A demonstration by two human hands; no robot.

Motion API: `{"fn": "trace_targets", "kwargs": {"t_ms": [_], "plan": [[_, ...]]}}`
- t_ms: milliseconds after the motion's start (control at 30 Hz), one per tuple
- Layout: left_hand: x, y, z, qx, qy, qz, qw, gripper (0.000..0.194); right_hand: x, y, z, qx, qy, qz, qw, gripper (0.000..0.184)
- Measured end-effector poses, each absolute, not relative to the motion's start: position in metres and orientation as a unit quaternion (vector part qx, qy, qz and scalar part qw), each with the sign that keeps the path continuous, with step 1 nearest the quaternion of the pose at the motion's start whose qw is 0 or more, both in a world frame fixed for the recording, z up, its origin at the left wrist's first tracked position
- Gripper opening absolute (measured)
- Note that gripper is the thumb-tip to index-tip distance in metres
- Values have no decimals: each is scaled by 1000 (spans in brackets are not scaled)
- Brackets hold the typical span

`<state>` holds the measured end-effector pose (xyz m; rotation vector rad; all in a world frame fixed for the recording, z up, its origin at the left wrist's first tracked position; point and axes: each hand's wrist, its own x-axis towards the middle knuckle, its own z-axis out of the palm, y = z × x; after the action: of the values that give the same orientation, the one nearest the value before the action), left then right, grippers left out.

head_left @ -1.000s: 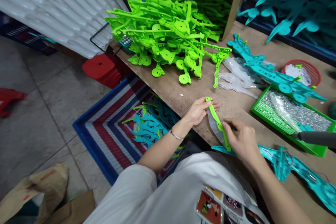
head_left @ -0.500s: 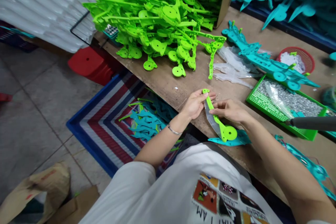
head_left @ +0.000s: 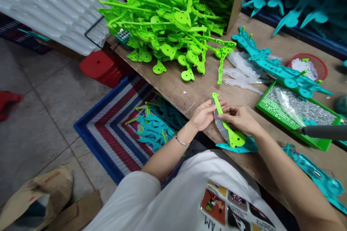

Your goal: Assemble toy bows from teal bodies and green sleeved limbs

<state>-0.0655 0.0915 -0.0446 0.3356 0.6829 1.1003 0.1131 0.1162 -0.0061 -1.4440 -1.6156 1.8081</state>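
My left hand (head_left: 203, 114) is closed round the upper half of a long lime-green plastic part (head_left: 233, 135), which has a round disc at its lower end. A translucent curved plastic piece (head_left: 221, 126) lies along the part's left edge. My right hand (head_left: 241, 118) pinches the same part near its middle from the right side. The part is held slanting above the edge of the brown worktable (head_left: 195, 94). Beneath its disc a teal plastic part (head_left: 245, 147) lies on the table, partly hidden. How the translucent piece joins the green part cannot be made out.
A heap of lime-green parts (head_left: 168, 48) covers the table's far left. Beyond my right hand are translucent pieces (head_left: 241, 74), a teal assembly (head_left: 273, 64), a red basket (head_left: 321, 57) and a green tray (head_left: 324, 143) of small metal pieces. A dark rod-like tool (head_left: 325, 131) juts in at right.
The whole view has shifted slightly. My right fingers have moved a little up along the green part, closer to my left hand. Both hands keep hold of it.
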Motion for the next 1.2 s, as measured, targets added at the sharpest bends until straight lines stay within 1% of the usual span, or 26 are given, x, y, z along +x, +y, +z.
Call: {"fn": "trace_targets", "kwargs": {"t_ms": [100, 200, 267, 333, 533, 600, 833, 967, 1133, 1200], "plan": [[-65, 93, -47, 156, 318, 515, 781, 31, 113, 102, -3, -534, -667, 484, 187, 34], [-63, 94, -51, 158, 341, 524, 765, 30, 110, 83, -1, -552, -745, 322, 189, 39], [-60, 93, -52, 155, 351, 525, 759, 28, 107, 72, -2, -554, -775, 250, 175, 44], [-57, 93, -52, 151, 359, 527, 755, 26, 104, 67, -4, -556, -787, 207, 168, 44], [-52, 94, -49, 153, 379, 527, 745, 13, 102, 67, -2, -578, -760, 203, 219, 40], [-51, 94, -48, 149, 376, 528, 746, 12, 102, 66, -1, -575, -765, 189, 219, 39], [-50, 94, -45, 110, 370, 537, 750, 23, 94, 60, -6, -556, -803, 158, 147, 39], [-51, 94, -43, 107, 363, 537, 754, 23, 90, 59, -4, -568, -803, 147, 106, 41], [-52, 92, -44, 106, 353, 540, 757, 35, 86, 58, -2, -574, -806, 132, 66, 43], [-52, 91, -46, 106, 348, 542, 757, 36, 85, 58, -2, -574, -808, 123, 53, 43]]}}
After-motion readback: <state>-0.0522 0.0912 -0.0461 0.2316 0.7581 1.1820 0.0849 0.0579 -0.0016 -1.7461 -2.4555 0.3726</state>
